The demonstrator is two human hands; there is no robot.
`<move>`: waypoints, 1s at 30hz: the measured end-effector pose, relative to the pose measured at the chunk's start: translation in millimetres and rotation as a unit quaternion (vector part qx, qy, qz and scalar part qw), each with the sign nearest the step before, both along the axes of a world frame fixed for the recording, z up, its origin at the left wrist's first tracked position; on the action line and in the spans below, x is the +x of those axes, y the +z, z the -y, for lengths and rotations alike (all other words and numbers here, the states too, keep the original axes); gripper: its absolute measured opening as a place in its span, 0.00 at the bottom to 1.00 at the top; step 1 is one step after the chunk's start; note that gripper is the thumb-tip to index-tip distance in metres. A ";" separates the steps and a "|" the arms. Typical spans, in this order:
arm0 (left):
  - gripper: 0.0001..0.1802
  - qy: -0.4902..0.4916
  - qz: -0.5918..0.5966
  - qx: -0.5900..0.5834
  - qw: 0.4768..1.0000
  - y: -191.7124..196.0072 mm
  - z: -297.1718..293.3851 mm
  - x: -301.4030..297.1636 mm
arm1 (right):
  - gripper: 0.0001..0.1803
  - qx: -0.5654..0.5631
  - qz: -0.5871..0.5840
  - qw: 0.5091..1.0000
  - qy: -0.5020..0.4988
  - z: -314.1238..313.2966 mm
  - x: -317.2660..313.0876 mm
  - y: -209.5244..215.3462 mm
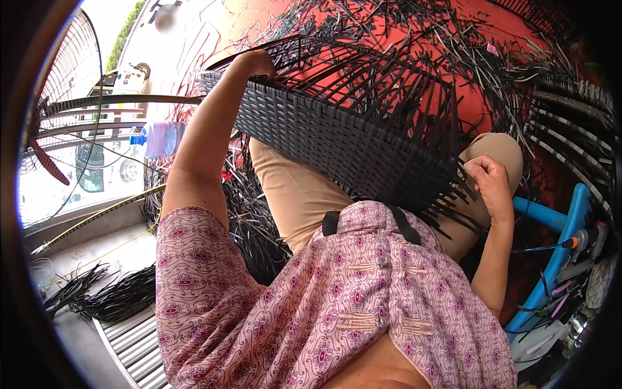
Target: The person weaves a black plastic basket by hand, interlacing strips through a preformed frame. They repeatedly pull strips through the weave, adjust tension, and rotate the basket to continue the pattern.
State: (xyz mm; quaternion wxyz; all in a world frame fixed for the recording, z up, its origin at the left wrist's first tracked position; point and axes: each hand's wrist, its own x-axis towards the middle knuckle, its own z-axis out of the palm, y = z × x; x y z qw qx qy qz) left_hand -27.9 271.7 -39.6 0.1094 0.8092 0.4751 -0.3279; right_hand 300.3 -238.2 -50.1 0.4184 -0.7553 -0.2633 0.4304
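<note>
A partly woven black basket (311,126) of flat plastic strips lies tilted across my lap, with a tightly woven side facing me. Many loose strip ends (382,81) stick out beyond its far edge, and more fan out at its right end. My left hand (261,63) reaches over the far left rim and is closed on it; the fingertips are mostly hidden. At the right end, my right hand (489,181) is raised above my knee with thumb and fingers pinched together beside the strip ends. A strip appears to be between them, though it is hard to make out.
Cut black strips (440,39) litter the red floor (486,117). At right are a blue plastic frame (570,227) with tools beside it and a striped woven piece (570,129). A fan (61,104), a bottle (163,139) and strip bundles (120,295) are at left.
</note>
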 end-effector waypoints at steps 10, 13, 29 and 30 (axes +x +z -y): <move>0.15 0.069 0.109 -0.073 0.989 11.8 -32.9 -41.8 | 0.11 0.004 -0.039 0.999 0.022 -8.4 0.0 -7.6; 0.12 0.084 0.118 -0.032 0.989 17.4 -36.1 -43.8 | 0.13 -0.029 -0.037 0.999 0.019 -3.8 5.2 -1.6; 0.22 0.003 0.033 -0.003 0.999 5.8 -54.6 -40.4 | 0.11 -0.047 -0.093 0.994 0.010 11.3 16.3 0.3; 0.22 0.038 0.030 -0.013 0.999 12.0 -51.7 -34.8 | 0.11 -0.045 -0.094 0.995 0.006 10.7 14.9 -0.4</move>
